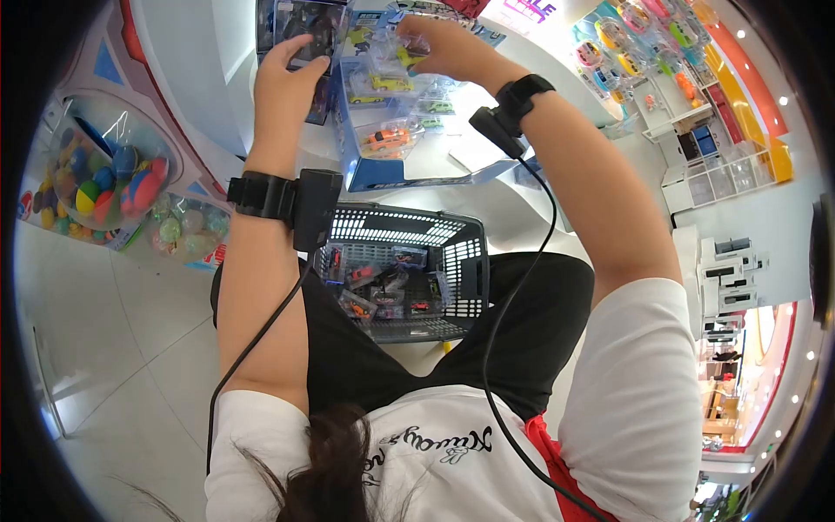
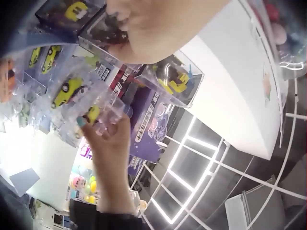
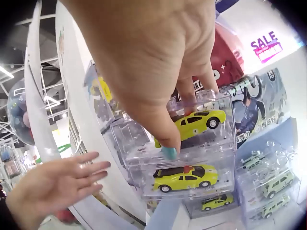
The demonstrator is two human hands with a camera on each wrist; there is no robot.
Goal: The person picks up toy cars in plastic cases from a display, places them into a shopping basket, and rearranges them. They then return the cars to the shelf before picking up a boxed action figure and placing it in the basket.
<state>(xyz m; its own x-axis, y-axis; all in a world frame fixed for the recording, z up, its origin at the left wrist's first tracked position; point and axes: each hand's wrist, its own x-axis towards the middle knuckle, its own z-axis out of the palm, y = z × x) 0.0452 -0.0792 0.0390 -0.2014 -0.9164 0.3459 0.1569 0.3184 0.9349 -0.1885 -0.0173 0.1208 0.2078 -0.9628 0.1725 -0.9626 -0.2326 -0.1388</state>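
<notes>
Head view: one left hand [image 1: 283, 87], fingers and thumb spread, is released over a dark clear-fronted box [image 1: 309, 30]. One right hand [image 1: 444, 52] grasps a clear plastic box with a yellow-green toy car [image 1: 407, 56] above a blue cardboard display tray [image 1: 370, 184]. One dark grey slotted plastic basket [image 1: 472, 261] stands between the knees, holding several small boxed toys, too jumbled to count.

Left wrist view: four yellow cars show at left, one by the right fingertips; one purple printed carton [image 2: 147, 120] stands behind.

Right wrist view: the gripped box is stacked above two more boxed yellow cars [image 3: 189, 180], beside three pale green toy cars [image 3: 278, 185].
</notes>
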